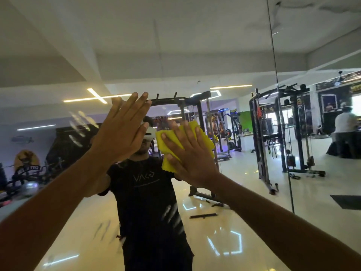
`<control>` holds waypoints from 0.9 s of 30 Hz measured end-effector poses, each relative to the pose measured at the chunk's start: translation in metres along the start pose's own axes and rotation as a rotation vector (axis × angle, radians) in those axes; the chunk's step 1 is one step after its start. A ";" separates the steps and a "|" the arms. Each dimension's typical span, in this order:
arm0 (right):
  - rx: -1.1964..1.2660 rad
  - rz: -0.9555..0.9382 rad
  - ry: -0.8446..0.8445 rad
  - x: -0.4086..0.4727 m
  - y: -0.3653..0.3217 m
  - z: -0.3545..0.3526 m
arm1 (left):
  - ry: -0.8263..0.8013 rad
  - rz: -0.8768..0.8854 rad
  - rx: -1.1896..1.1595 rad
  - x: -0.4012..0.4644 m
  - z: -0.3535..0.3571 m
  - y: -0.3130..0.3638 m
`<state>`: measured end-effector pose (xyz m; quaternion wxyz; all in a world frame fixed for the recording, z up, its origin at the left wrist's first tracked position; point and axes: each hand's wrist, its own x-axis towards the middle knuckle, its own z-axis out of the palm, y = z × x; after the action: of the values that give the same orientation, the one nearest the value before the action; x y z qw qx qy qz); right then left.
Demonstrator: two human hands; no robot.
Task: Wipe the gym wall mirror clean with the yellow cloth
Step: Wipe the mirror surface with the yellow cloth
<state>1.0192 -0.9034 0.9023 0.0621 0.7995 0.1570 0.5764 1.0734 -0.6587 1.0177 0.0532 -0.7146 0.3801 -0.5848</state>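
The right hand (pixel 192 155) presses the yellow cloth (pixel 187 146) flat against the gym wall mirror (pixel 244 55) with straight fingers, while the left hand (pixel 125 130), open and empty, seemingly rests on glass just left, nearer the smears (pixel 80 126).

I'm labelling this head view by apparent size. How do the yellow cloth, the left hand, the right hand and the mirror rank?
1. Mirror, filling nearly the whole view.
2. Left hand and right hand: alike, so I won't rank them.
3. Yellow cloth, though the right hand covers much of it.
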 end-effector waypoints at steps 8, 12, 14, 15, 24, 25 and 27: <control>-0.024 0.377 0.191 0.053 0.036 -0.015 | 0.001 0.011 -0.016 -0.001 -0.001 -0.002; -0.054 -0.028 0.007 -0.005 -0.015 0.007 | 0.015 0.012 -0.018 -0.003 -0.003 0.001; -0.061 -0.100 -0.005 -0.002 0.000 0.001 | 0.011 0.025 -0.002 -0.003 -0.006 0.001; -0.061 -0.053 0.023 0.012 0.012 -0.005 | 0.012 0.023 0.000 -0.003 -0.007 -0.001; -0.064 -0.057 0.001 0.033 -0.017 -0.001 | 0.058 -0.011 -0.030 -0.006 -0.014 -0.015; -0.070 -0.144 -0.026 0.033 -0.007 -0.004 | 0.052 -0.009 -0.032 -0.007 -0.014 -0.016; -0.106 -0.120 0.007 0.060 0.019 -0.018 | 0.036 -0.007 -0.025 -0.008 -0.016 -0.020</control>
<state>1.0233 -0.9028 0.9679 0.1383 0.7823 0.1739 0.5819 1.0685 -0.6342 1.0269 0.0354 -0.7060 0.3857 -0.5929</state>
